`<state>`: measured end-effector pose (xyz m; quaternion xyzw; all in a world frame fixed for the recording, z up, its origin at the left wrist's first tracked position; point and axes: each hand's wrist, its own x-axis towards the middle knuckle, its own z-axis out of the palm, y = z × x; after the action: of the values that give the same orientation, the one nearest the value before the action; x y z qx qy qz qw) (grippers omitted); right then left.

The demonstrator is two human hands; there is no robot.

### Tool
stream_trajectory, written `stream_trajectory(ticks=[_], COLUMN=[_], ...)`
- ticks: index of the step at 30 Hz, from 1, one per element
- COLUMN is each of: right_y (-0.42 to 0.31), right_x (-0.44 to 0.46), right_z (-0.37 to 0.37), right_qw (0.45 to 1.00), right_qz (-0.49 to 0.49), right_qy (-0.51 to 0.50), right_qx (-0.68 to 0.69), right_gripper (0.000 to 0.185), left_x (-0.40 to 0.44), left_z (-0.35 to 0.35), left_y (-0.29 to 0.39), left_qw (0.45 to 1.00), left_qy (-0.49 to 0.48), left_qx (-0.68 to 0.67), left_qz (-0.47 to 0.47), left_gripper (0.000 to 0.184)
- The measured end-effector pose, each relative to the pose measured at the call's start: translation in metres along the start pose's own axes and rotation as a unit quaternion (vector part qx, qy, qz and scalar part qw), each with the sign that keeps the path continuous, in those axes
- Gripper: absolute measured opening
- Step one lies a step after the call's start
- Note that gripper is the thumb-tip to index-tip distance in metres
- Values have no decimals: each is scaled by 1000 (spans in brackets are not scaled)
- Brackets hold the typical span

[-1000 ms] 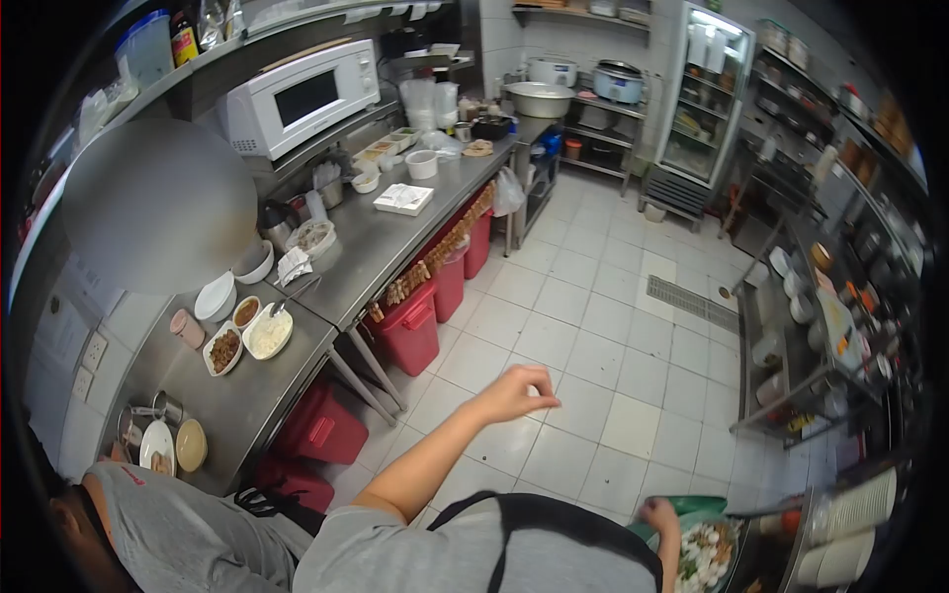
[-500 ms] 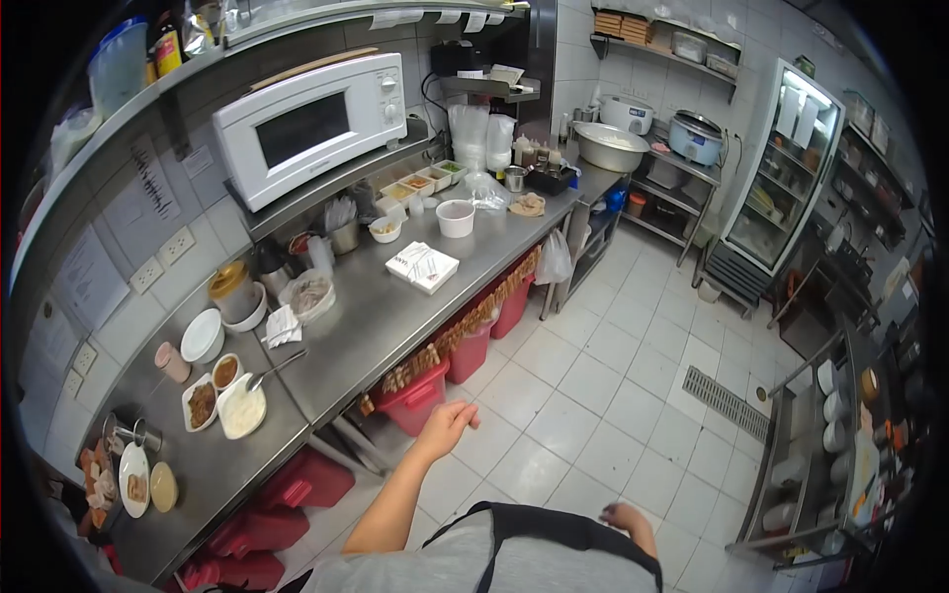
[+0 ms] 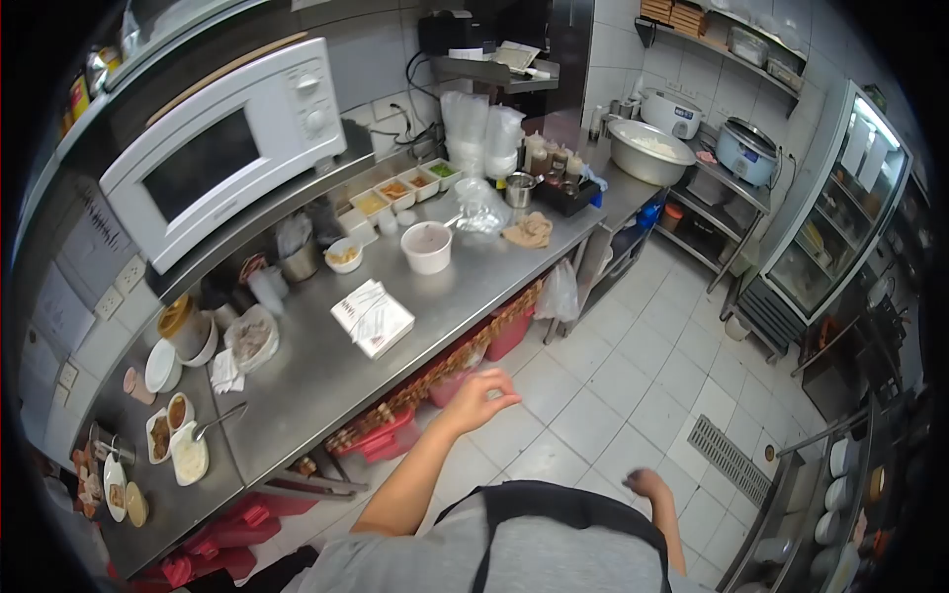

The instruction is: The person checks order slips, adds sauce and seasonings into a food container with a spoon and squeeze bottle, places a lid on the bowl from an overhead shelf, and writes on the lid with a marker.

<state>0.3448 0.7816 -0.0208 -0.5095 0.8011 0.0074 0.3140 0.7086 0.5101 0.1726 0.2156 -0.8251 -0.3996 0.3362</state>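
Note:
My left hand (image 3: 481, 398) is raised in front of the counter's edge, its thumb and fingers curved with a gap between them and nothing held. Lower on the right, my right hand (image 3: 645, 482) hangs over the floor, dark and smeared, so its fingers are unclear. Nearest to the left hand on the steel counter (image 3: 297, 415) lies a white box (image 3: 373, 318) with printing and dark strokes on top. Behind it stand a white round tub (image 3: 427, 249) and a small bowl of yellowish pieces (image 3: 344, 256). Neither hand touches these.
A microwave (image 3: 222, 148) sits on a raised shelf at left. Dishes with food, including a rice dish (image 3: 190, 457), stand at the counter's left end. Red bins (image 3: 381, 435) are underneath. A large basin (image 3: 649, 153), a glass-door fridge (image 3: 840, 208) and a right-hand rack (image 3: 791, 514) surround the tiled floor.
The view has moved nearer to the counter and its far end. My left hand's fingers have loosened from a closed curl into a rounded gap. My right hand has swung forward slightly.

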Motion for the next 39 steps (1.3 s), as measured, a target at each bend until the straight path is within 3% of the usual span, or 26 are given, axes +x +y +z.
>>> stream_trajectory(ticks=[3,6,7,8,10,15,16,18,20,23,27,29,31,33,35,37,39], right_y=[-59,-151,-179,-209,-266,-335,-338,-337,-335,-327,-295,-268,-226,-195,-176,-178,-178], right_x=[105,194,219,241,273,405,433,482,502,512,514,486,497,528,594,641,680], right_z=[-100,-193,-215,-238,-279,-313,-316,-312,-317,-323,-356,-404,-446,-496,-540,-565,-562], right_qw=[983,954,930,921,898,905,898,887,893,899,883,878,837,813,855,824,870], right_qz=[-162,-278,-333,-358,-393,-279,-280,-277,-307,-349,-415,-427,-499,-469,-361,-369,-335], right_qy=[90,90,142,149,197,321,337,360,321,264,129,17,60,134,216,378,341], right_qx=[-2,-74,-56,-34,-14,-17,-40,-81,-76,21,178,215,217,318,302,205,122], right_gripper=[39,32,31,31,31,26,24,18,16,12,14,16,21,18,23,29,36], left_x=[24,53,62,73,104,220,242,294,335,378,397,406,409,418,425,437,438], left_z=[-5,-16,-19,-21,-29,-31,-32,-32,-24,-7,10,22,41,65,82,94,96], left_y=[-22,-34,-40,-49,-77,-148,-169,-177,-200,-244,-287,-289,-282,-285,-283,-280,-281], left_qw=[998,988,985,970,977,975,982,971,965,935,919,898,867,818,775,745,741], left_qy=[57,118,137,144,152,205,167,137,102,100,127,219,279,348,393,423,417], left_qx=[7,-6,-17,-94,-16,64,60,180,217,320,334,329,329,346,379,423,439], left_qz=[-38,-95,-102,-170,-148,-49,-63,-77,-110,-118,-169,-194,-251,-301,-317,-295,-291], left_gripper=[11,12,13,15,15,13,27,37,52,54,33,21,19,19,20,21,22])
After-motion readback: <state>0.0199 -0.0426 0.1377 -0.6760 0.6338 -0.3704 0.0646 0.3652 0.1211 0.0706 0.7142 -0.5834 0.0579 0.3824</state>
